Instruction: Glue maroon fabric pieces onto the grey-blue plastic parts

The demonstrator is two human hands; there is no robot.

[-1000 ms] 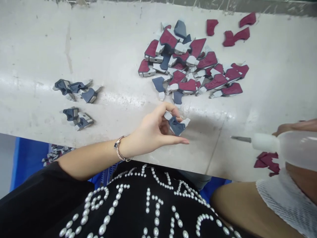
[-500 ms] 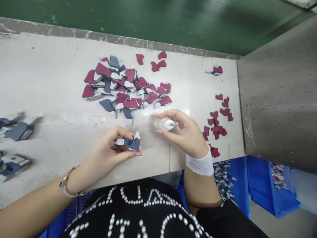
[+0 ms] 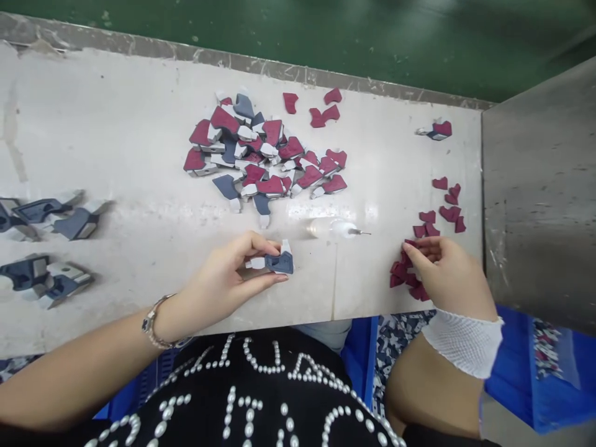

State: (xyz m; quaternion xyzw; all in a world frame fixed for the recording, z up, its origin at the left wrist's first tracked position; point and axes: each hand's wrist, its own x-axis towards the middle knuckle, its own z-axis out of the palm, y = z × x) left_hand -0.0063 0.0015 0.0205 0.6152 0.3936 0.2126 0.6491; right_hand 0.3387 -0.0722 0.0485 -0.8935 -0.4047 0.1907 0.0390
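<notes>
Between the thumb and fingers of my left hand (image 3: 233, 273) is a grey and white plastic part (image 3: 278, 262), its hollow side showing. My right hand (image 3: 454, 276) reaches into the pile of small red pieces (image 3: 399, 270) at the right, thumb and fingertips pressed together on a red piece (image 3: 410, 245), partly hidden by the fingers. A clear bottle with a thin metal tip (image 3: 333, 228) lies on the table between my hands. Beyond it is a heap of grey and white parts, most with red faces (image 3: 270, 185).
More grey and white parts (image 3: 77, 222) lie at the table's left. One red-faced part (image 3: 440, 130) sits at the far right near a metal panel (image 3: 540, 186). Loose red pieces (image 3: 290, 102) lie at the back. Blue bins (image 3: 512, 372) hold parts below the table edge.
My right hand has let go of the bottle, now lying on the table, and moved right to the red pieces. My left hand still holds the grey part. The view has shifted.
</notes>
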